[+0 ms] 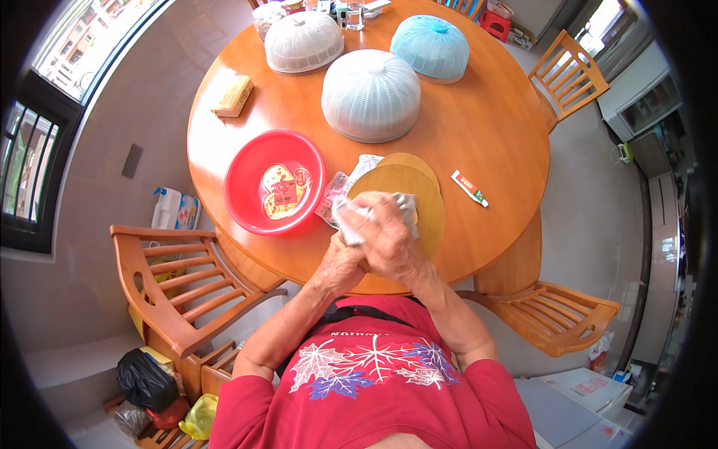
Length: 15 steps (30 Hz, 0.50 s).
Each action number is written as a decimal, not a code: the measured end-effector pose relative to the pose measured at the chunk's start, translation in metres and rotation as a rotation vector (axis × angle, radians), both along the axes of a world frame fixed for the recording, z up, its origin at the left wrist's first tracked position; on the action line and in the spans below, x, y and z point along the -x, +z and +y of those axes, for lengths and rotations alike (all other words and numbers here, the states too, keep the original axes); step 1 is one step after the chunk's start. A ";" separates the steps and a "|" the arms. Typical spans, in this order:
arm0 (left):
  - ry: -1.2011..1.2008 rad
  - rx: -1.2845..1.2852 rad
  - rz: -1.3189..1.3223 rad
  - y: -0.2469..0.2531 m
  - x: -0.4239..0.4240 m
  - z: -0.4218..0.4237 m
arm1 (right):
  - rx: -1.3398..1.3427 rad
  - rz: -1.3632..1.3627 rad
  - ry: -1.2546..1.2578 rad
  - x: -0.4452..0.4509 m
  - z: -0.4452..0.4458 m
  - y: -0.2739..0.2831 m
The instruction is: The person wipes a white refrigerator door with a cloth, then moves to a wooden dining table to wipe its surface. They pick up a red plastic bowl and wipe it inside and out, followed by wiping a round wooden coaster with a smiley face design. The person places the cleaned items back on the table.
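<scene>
In my right hand (390,238) is a crumpled grey-white cloth (350,224), bunched under the fingers and pressed over a round wooden board (381,182). My left hand (342,261) is curled at the board's lower left, close under the right hand; what its fingers close on is hidden. Behind the upper board, the rim of a second round board (427,166) shows. Printed plastic packets (364,164) lie partly beneath the boards. To the left stands a red plastic basin (235,191) with a printed pattern on its bottom.
Three mesh food covers, white (370,95), greyish (303,42) and blue (431,47), stand farther back on the round wooden table (493,123). A tissue pack (234,96) lies left, a toothpaste-like tube (470,188) right. Wooden chairs (179,280) flank me.
</scene>
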State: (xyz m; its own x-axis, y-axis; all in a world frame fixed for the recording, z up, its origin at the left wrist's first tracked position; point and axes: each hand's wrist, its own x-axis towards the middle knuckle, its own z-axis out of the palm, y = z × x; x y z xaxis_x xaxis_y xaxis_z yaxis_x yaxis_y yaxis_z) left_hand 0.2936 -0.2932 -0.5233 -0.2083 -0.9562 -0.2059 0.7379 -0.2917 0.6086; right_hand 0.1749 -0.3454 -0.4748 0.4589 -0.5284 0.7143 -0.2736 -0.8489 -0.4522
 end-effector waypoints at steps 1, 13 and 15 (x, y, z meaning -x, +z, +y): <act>0.002 0.009 0.002 -0.002 -0.002 0.000 | 0.065 0.004 0.039 -0.004 0.002 -0.003; 0.001 0.025 -0.112 0.031 0.004 -0.003 | 0.084 0.023 -0.456 0.004 -0.027 0.006; -0.024 0.019 -0.147 0.032 0.003 -0.002 | 0.010 0.022 -0.582 0.011 -0.033 0.008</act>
State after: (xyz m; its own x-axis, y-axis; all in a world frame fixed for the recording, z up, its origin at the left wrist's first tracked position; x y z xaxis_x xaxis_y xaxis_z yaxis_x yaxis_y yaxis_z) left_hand 0.2910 -0.2948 -0.4916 -0.2005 -0.9552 -0.2176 0.6335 -0.2959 0.7149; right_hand 0.1635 -0.3785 -0.4671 0.1097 -0.6911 0.7144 -0.7055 -0.5604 -0.4338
